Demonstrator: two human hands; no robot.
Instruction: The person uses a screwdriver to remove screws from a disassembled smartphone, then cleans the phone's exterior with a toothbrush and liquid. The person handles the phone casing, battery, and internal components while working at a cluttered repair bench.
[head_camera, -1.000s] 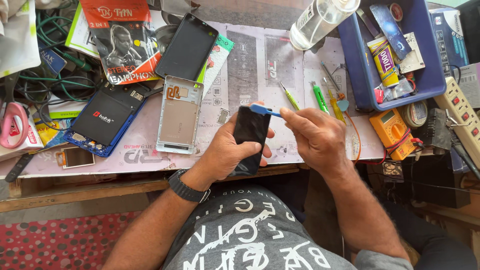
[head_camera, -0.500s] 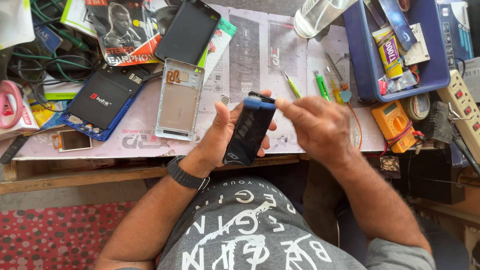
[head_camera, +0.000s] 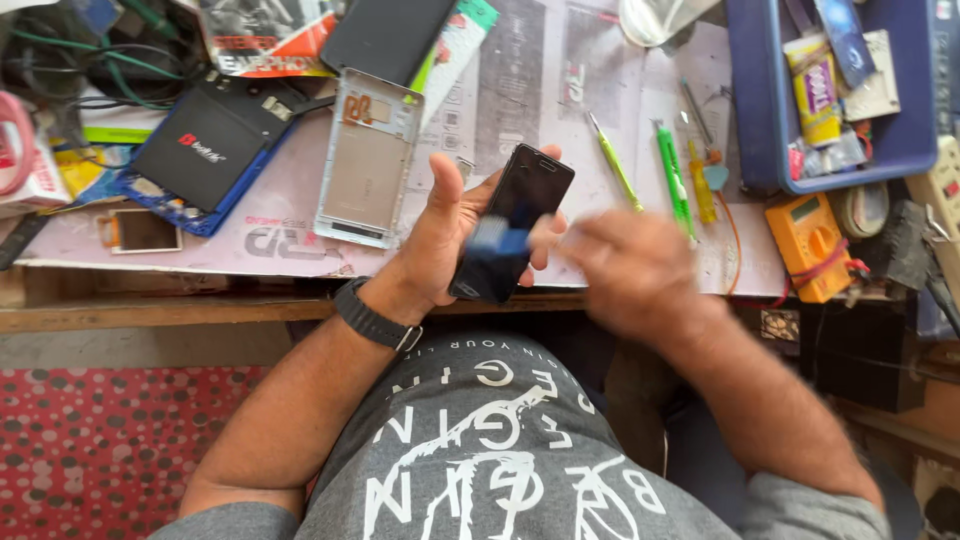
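Black phone (head_camera: 512, 220) in left hand (head_camera: 450, 235), cluttered blue tray (head_camera: 762, 110)

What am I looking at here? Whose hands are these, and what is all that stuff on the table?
A camera worn on a person's head looks down at their own two hands. The left hand has its grip around a flat black phone-shaped slab with a small blue piece on it. The right hand is blurred, beside the slab; whether it holds anything is unclear. On the paper-covered wooden table lie a silver phone frame, green-handled tools, an orange meter and a blue plastic tray of small parts.
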